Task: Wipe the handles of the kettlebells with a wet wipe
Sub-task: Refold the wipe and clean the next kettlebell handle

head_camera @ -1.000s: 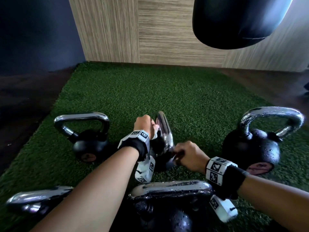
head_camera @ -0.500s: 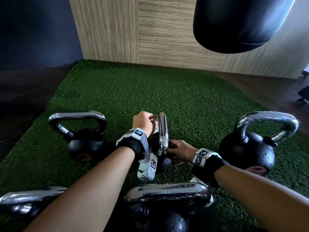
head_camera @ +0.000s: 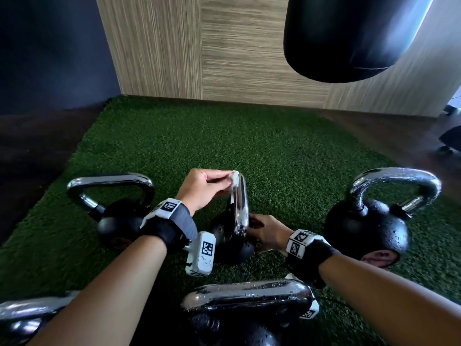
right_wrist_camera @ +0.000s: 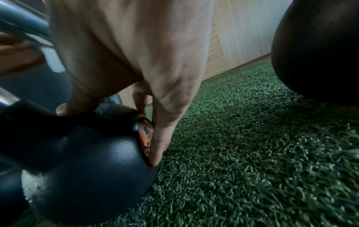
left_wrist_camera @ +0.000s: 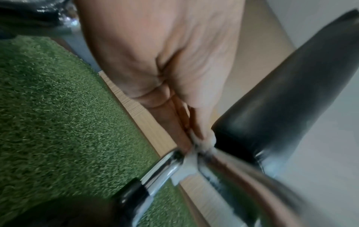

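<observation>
The middle kettlebell stands on the green turf, its chrome handle point(head_camera: 241, 208) edge-on to me. My left hand point(head_camera: 228, 179) pinches a small white wet wipe point(head_camera: 234, 176) against the top of that handle. In the left wrist view the wipe point(left_wrist_camera: 205, 142) sits bunched at my fingertips where they meet the chrome handle point(left_wrist_camera: 165, 165). My right hand point(head_camera: 259, 229) grips the black ball of this kettlebell point(right_wrist_camera: 87, 161) low on its right side, with fingers point(right_wrist_camera: 159, 138) over the orange label and the thumb on top.
More kettlebells stand around it: one at the left point(head_camera: 112, 196), a bigger one at the right point(head_camera: 366, 228), one close in front point(head_camera: 249, 295) and one at the bottom left point(head_camera: 27, 313). A black punching bag point(head_camera: 349, 33) hangs above, to the right. A wood-panel wall borders the turf point(head_camera: 224, 136).
My left hand has slid the wipe up the handle to its top. My right hand has dropped from the handle's base to the ball's side.
</observation>
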`<state>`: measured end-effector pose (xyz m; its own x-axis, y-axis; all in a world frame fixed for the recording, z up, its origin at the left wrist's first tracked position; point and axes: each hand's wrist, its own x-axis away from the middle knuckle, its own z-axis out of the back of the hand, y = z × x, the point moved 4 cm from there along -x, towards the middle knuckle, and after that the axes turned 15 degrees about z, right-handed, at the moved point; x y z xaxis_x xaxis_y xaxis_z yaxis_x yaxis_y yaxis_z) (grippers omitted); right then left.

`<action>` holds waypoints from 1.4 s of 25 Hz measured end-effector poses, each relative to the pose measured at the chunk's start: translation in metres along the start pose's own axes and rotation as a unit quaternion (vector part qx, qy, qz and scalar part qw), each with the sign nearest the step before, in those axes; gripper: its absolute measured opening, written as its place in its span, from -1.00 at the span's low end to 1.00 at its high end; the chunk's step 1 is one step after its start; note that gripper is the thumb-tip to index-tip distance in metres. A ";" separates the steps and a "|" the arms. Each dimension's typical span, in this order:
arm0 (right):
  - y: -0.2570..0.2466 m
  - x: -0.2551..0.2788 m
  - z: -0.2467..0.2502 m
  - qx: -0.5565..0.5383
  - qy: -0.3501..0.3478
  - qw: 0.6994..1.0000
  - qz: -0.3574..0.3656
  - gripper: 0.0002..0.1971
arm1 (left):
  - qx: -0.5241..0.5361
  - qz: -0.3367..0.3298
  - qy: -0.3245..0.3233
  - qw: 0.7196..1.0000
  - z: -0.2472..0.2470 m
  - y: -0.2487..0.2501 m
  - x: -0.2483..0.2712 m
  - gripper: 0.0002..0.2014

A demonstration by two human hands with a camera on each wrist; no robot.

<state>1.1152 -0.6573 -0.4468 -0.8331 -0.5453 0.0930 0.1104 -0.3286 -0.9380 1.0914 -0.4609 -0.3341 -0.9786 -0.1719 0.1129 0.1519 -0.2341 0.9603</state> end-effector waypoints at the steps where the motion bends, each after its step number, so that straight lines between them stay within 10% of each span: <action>1: -0.001 0.000 0.000 0.003 0.003 1.000 0.000 -0.43 | -0.022 0.004 0.002 1.000 0.003 0.003 0.000 -0.76; 4: 0.002 -0.002 0.001 0.031 0.016 0.999 0.006 -0.42 | -0.073 0.036 0.043 0.996 0.007 0.015 0.000 -0.80; 17: 0.002 0.004 -0.003 0.054 0.040 0.998 0.009 -0.26 | -0.054 0.166 -0.177 0.969 0.000 0.022 0.033 -0.78; 24: -0.002 0.006 -0.002 0.061 0.029 0.997 -0.022 -0.34 | -0.084 0.148 -0.231 0.958 0.005 -0.002 0.055 -0.77; 30: -0.002 0.007 -0.002 0.030 0.021 0.999 -0.032 -0.67 | -0.169 0.033 -0.150 0.974 0.008 -0.019 0.060 -0.66; 35: -0.002 0.008 0.000 0.038 0.016 0.999 -0.014 -0.49 | -0.127 -0.029 -0.119 0.984 0.001 -0.045 0.072 -0.69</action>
<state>1.1080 -0.6611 -0.4441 -0.8530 -0.5107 0.1076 0.1263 -0.4021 -0.9068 1.0140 -0.4621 -0.3695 -0.9869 0.0697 0.1454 0.0954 -0.4746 0.8750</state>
